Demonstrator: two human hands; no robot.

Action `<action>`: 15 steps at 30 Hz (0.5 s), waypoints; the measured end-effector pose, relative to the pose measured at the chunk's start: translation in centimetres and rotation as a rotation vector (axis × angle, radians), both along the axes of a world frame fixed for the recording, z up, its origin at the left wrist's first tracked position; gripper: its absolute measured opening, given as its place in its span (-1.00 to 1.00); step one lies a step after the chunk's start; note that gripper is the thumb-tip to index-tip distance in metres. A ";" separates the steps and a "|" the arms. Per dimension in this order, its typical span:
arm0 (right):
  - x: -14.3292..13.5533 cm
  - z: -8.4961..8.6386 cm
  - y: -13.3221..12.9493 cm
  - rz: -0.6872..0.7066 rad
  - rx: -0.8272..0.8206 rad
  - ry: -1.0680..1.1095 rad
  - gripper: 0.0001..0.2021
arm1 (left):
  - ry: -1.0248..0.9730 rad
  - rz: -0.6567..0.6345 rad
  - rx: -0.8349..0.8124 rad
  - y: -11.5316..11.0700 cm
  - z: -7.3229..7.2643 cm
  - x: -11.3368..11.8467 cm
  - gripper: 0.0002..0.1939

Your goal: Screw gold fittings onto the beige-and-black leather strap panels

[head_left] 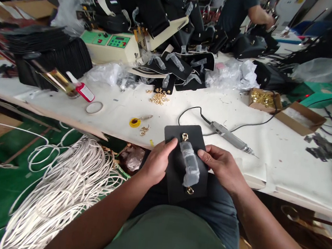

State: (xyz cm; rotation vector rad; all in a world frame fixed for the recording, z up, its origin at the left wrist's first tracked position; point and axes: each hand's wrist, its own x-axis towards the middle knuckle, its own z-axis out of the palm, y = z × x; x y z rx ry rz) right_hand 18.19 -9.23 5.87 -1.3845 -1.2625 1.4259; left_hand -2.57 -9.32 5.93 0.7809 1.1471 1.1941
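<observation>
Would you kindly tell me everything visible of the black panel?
The black panel looks flat, leathery and rectangular, with rounded corners. A handle in clear wrap runs lengthwise along its face, gold fittings at both ends. The left hand and right hand grip opposite long sides, thumbs on its face. It is held near the table's edge, above the lap; contact there is unclear.

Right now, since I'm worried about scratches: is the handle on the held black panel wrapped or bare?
Wrapped. Cloudy plastic covers the handle, while the gold fittings at its two ends show uncovered.
</observation>
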 end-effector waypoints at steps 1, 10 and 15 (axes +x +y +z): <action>-0.2 -0.3 -0.2 -0.002 -0.043 0.055 -0.48 | -0.096 -0.007 -0.048 0.2 0.0 0.2 -0.55; -2.2 -0.1 0.5 -0.299 -0.044 0.121 -0.58 | -0.279 -0.196 -0.181 -3.7 -1.5 0.5 -0.56; -4.5 -1.7 0.3 0.008 0.377 -0.159 -0.65 | -0.188 0.100 -0.213 -6.3 -3.9 -0.1 -0.54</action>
